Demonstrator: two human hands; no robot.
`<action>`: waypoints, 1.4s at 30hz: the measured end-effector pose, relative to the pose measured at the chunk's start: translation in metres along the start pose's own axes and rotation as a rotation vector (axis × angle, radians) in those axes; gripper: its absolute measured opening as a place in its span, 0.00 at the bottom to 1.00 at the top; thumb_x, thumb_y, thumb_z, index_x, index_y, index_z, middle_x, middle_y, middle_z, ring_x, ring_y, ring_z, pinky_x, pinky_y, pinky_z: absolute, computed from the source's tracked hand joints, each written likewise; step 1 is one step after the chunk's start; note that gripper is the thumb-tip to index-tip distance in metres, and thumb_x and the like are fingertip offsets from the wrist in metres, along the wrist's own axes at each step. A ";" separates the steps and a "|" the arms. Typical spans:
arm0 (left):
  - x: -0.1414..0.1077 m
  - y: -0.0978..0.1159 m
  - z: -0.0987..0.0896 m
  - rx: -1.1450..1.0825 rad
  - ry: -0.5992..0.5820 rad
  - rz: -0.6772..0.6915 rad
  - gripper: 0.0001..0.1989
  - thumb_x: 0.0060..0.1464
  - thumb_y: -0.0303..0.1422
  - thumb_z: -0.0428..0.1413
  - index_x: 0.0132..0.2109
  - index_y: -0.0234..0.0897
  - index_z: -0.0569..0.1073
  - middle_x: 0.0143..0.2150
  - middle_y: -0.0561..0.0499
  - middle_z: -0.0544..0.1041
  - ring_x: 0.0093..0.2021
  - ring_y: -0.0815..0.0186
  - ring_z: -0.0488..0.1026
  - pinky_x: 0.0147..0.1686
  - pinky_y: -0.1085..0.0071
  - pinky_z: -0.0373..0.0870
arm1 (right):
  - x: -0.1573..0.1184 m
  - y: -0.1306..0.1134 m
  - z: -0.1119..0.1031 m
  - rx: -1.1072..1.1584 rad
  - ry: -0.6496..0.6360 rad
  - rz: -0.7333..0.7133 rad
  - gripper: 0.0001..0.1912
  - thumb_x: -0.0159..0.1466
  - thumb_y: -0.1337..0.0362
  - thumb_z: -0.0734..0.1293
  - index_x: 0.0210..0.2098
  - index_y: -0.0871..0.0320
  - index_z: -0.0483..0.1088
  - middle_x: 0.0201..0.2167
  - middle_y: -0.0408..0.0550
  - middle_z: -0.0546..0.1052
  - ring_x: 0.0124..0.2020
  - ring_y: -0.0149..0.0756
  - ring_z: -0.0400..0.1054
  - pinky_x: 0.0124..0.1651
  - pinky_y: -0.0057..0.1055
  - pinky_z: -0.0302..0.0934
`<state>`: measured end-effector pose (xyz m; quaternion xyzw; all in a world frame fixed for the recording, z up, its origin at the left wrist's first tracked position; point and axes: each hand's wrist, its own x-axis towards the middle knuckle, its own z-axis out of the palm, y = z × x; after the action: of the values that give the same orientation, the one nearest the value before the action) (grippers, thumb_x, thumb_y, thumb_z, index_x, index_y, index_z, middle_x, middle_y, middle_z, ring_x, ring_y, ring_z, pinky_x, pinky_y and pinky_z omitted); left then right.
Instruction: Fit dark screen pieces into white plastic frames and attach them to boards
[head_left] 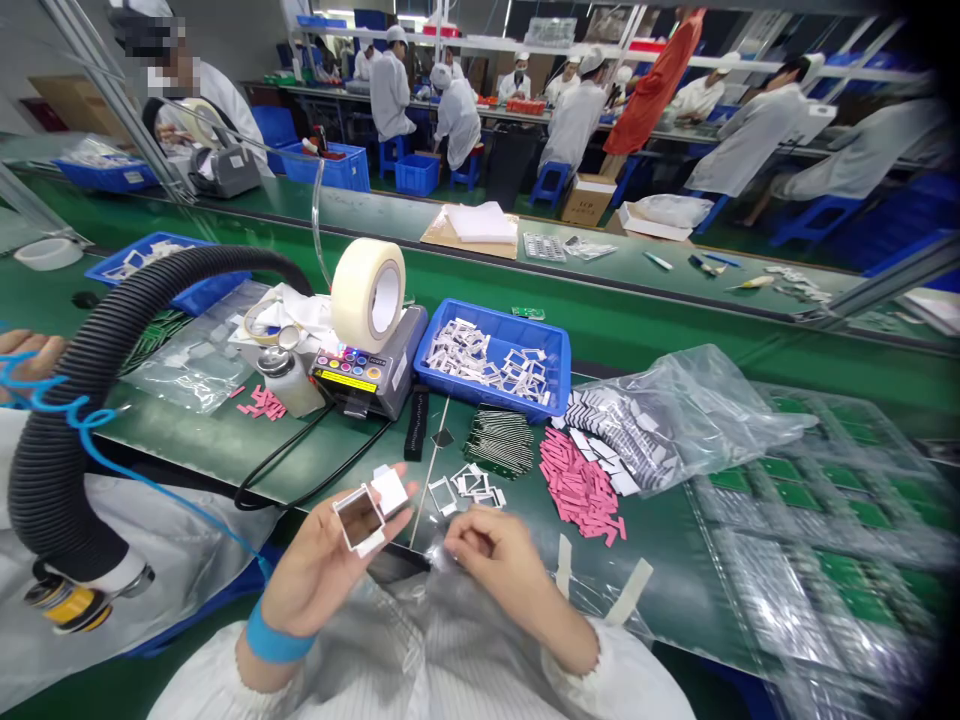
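A small white frame [360, 520] with a white square piece [390, 491] at its upper right lies on the palm and fingers of my left hand [326, 560], which has a blue wristband. My right hand [499, 560] is at the table's front edge with its fingers curled together. Whether anything is between those fingertips is too small to tell. Just beyond it lie several loose white frames [472, 484]. Pink strips [581, 485] are heaped to its right, and a stack of thin green-edged boards [500, 440] stands behind the loose frames.
A blue tray [491, 395] of white frames sits behind the boards. Left of it, a tape dispenser [375, 375] carries a large tape roll [367, 293]. A black hose [67, 400] arches at left. Plastic bag [697, 410] and trays of green boards [832, 500] lie right.
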<state>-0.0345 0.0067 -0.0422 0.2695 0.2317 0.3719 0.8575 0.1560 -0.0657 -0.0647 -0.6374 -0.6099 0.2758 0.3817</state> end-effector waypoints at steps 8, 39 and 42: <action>-0.003 -0.005 0.012 -0.118 -0.246 -0.213 0.15 0.45 0.40 0.64 0.38 0.34 0.79 0.57 0.42 0.72 0.51 0.50 0.73 0.46 0.64 0.73 | 0.006 0.005 -0.016 0.366 -0.122 0.018 0.17 0.61 0.51 0.65 0.46 0.52 0.72 0.35 0.47 0.72 0.33 0.34 0.67 0.34 0.30 0.62; 0.008 -0.019 0.030 -0.147 -0.244 -0.454 0.17 0.43 0.41 0.64 0.30 0.27 0.78 0.21 0.48 0.73 0.23 0.68 0.71 0.26 0.74 0.66 | 0.030 -0.055 -0.059 -0.052 -0.125 -0.869 0.09 0.65 0.64 0.63 0.34 0.62 0.73 0.41 0.50 0.78 0.38 0.30 0.67 0.58 0.40 0.56; 0.009 -0.021 0.033 -0.157 -0.256 -0.456 0.16 0.42 0.40 0.65 0.28 0.28 0.78 0.21 0.48 0.73 0.23 0.68 0.71 0.25 0.75 0.65 | 0.030 -0.054 -0.057 -0.034 -0.165 -0.875 0.08 0.65 0.66 0.64 0.34 0.62 0.73 0.43 0.51 0.77 0.40 0.31 0.66 0.58 0.38 0.57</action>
<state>0.0013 -0.0075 -0.0327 0.1878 0.1465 0.1488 0.9598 0.1752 -0.0468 0.0149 -0.3015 -0.8551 0.1280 0.4019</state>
